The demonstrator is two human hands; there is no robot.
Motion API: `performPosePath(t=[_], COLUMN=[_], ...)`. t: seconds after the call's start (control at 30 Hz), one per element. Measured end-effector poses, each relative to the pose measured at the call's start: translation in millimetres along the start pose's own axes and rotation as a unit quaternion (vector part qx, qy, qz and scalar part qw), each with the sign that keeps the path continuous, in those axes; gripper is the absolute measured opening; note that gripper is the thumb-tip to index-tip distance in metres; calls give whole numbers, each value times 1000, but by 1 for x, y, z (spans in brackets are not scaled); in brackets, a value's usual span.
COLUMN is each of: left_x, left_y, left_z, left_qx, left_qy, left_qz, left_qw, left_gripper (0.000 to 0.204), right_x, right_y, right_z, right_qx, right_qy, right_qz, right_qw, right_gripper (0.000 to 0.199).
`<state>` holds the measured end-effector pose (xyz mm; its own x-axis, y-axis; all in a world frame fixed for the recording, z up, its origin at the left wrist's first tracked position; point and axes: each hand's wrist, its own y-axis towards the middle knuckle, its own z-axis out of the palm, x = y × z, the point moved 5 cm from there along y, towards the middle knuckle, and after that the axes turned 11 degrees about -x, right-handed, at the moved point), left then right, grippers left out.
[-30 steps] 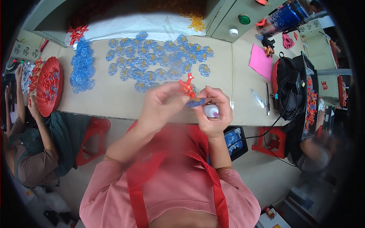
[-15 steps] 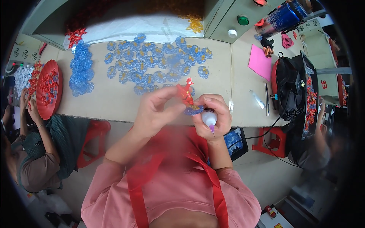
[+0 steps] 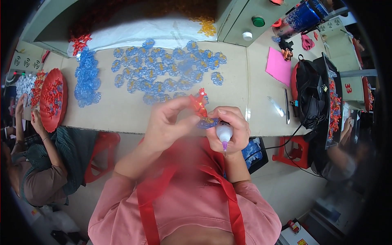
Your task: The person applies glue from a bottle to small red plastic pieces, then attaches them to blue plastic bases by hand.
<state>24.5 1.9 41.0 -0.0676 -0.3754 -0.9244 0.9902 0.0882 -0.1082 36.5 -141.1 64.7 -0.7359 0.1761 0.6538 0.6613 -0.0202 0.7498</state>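
Hazy centre, dark curved rim.

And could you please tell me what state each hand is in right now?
Left hand: closed, pinching the red figure.
Right hand: closed around a white bottle, its fingers also at the blue base's edge.

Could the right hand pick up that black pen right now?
Probably not without putting something down: the right hand is wrapped around a white bottle and is also at the blue base. The black pen lies uncovered, off to its right.
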Motion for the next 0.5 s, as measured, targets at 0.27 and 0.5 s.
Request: performPosePath(t=[0.27, 0.5], left_x=[3, 14], left_y=[2, 2], left_z=[-1, -10], left_qx=[11, -15], left_qy=[-3, -29], left_qz=[-20, -76], left_qw=[1000, 997], left_gripper=[26, 26], right_x=[-1, -6], right_y=[-1, -6], right_z=[1, 10], right_qx=[12, 48], right_qy=[-8, -41], right_qz=[18, -13], right_qw=[1000, 998], right_gripper=[44, 32])
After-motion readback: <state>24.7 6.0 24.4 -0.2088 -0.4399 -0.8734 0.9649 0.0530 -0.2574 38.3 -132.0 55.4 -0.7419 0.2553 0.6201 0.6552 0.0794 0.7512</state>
